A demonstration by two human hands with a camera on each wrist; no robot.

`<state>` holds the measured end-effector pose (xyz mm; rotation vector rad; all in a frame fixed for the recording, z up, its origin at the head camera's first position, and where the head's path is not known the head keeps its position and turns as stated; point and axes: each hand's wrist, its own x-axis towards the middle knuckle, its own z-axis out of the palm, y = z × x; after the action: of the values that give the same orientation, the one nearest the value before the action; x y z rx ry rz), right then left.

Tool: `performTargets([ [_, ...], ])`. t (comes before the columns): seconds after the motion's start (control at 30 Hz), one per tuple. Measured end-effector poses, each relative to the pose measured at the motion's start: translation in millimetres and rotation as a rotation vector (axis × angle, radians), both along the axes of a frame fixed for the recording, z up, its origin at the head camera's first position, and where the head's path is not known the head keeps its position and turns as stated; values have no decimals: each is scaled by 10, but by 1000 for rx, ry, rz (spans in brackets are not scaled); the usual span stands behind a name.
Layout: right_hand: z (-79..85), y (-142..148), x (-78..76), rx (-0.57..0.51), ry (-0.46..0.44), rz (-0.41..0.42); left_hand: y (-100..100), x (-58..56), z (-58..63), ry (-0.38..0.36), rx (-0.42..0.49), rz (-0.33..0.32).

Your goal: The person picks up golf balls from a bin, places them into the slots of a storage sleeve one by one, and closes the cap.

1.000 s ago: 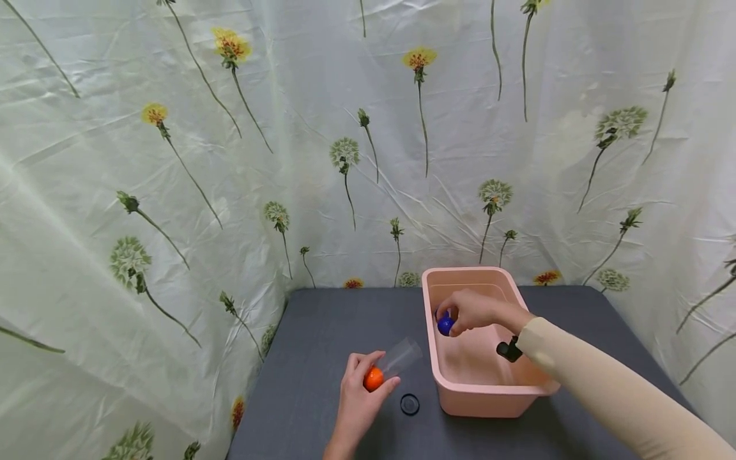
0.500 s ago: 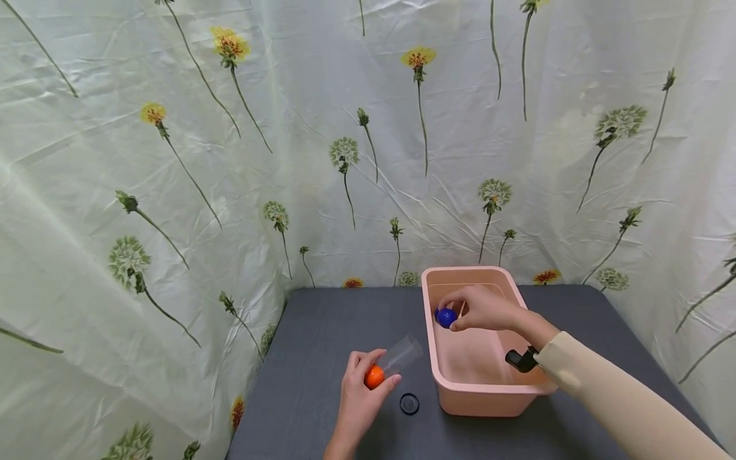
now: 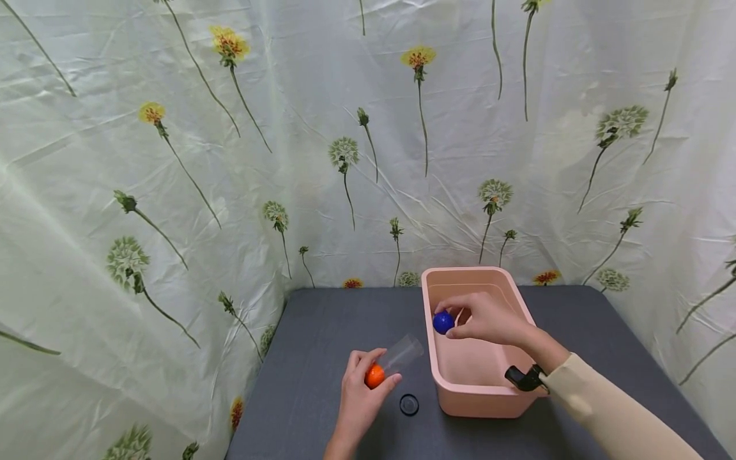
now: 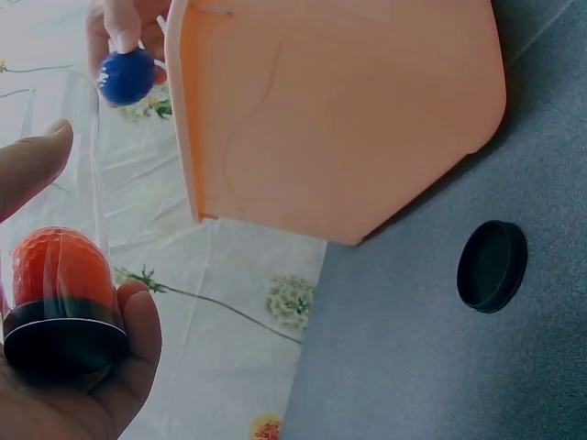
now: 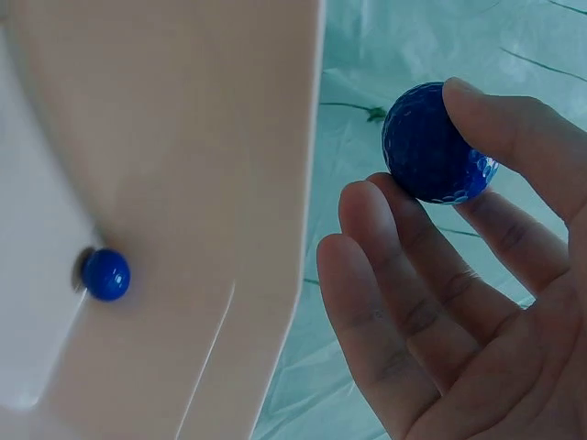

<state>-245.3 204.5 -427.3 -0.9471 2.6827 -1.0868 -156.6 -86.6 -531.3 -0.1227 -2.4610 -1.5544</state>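
My left hand [image 3: 358,397] grips a clear plastic tube [image 3: 405,351], tilted with its far end toward the bin. An orange golf ball [image 4: 64,266] sits at the bottom of the tube, just above its black end cap [image 4: 64,344]. My right hand [image 3: 491,319] pinches a dimpled blue golf ball [image 5: 429,147] between thumb and fingers, near the left rim of the pink bin [image 3: 489,402]. A second blue ball [image 5: 106,274] lies inside the bin against its wall, as the right wrist view shows.
A loose black cap [image 3: 409,404] lies on the dark grey table [image 3: 339,319] between my left hand and the bin. A flower-printed curtain [image 3: 310,128] hangs behind and along the sides.
My right hand has lifted the blue golf ball from inside the bin, drawing slightly back as the forearm shifted right. The left hand with the tube has stayed nearly still.
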Motion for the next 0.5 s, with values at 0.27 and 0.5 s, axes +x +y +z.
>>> performTargets([
  [0.27, -25, -113, 114, -76, -40, 51, 6, -3, -10, 12, -1, 1],
  [0.5, -8, -217, 169, -93, -97, 95, 12, 1, -5, 12, 2, 1],
])
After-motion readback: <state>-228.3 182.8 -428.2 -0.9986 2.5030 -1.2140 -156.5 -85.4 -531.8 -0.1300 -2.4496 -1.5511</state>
